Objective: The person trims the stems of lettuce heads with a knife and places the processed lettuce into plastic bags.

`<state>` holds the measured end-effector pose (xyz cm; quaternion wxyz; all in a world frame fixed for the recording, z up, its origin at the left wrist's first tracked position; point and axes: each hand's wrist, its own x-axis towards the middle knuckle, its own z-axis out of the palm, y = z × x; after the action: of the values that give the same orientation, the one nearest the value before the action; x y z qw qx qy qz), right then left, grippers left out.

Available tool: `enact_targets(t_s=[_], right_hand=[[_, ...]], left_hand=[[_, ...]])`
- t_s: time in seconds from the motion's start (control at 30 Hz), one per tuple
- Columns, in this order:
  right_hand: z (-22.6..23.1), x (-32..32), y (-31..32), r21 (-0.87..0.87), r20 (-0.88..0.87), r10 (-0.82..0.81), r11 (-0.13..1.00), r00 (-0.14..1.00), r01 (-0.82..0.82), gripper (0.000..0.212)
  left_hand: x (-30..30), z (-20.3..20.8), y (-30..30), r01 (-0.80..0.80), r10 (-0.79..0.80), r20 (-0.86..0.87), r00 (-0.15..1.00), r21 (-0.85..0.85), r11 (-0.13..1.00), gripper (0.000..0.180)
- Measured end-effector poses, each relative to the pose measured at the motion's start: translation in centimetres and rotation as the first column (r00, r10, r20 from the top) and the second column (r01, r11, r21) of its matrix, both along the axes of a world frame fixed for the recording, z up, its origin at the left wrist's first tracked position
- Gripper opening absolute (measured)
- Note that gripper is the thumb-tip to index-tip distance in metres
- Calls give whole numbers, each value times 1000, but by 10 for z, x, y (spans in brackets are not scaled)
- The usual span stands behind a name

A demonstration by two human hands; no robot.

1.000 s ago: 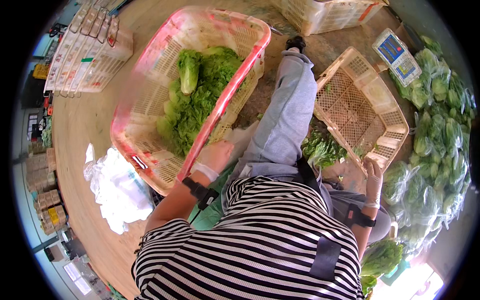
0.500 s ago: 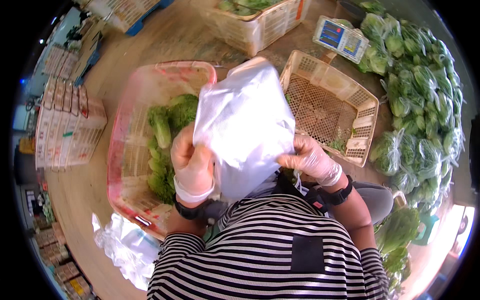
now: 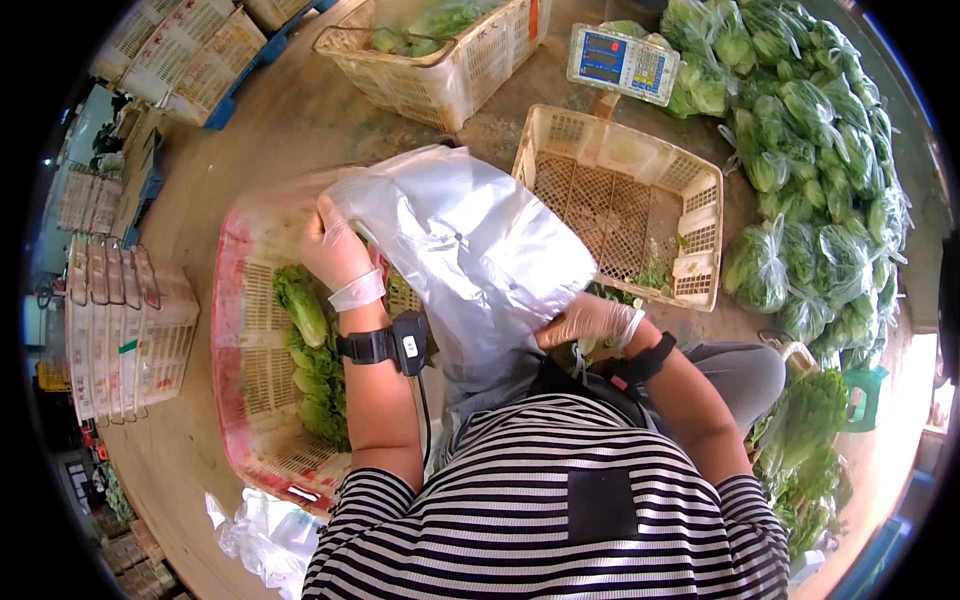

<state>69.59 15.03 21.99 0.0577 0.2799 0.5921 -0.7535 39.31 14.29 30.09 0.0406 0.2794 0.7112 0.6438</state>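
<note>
Fingers of the left hand (image 3: 335,250) and right hand (image 3: 590,322) grasp opposite edges of the silvery plastic bag (image 3: 475,225) before the striped shirt (image 3: 480,490) — sound practice calls for even, light tension, spreading it flat without slips or tears.

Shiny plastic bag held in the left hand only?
No, the left hand and the right hand both hold the shiny plastic bag.
</note>
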Motion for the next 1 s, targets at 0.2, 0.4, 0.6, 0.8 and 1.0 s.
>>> enact_targets(t_s=[0.2,0.4,0.6,0.8,1.0], right_hand=[[6,7,1,-179,-215,-602,798,769,575,33],[-22,63,8,550,28,-484,738,874,391,29],[71,33,17,781,-568,-371,36,734,623,63],[8,18,18,668,-96,-521,598,848,443,28],[-25,31,18,110,-260,-916,287,307,951,10]], left_hand=[[21,-26,-17,207,-287,-291,913,-277,938,26],[43,4,-35,538,-614,-561,555,-321,779,13],[122,-51,-41,536,-832,-554,-41,-715,449,24],[135,-64,-42,284,-959,-237,154,-919,273,72],[93,-94,-69,206,-606,-586,538,-606,768,48]])
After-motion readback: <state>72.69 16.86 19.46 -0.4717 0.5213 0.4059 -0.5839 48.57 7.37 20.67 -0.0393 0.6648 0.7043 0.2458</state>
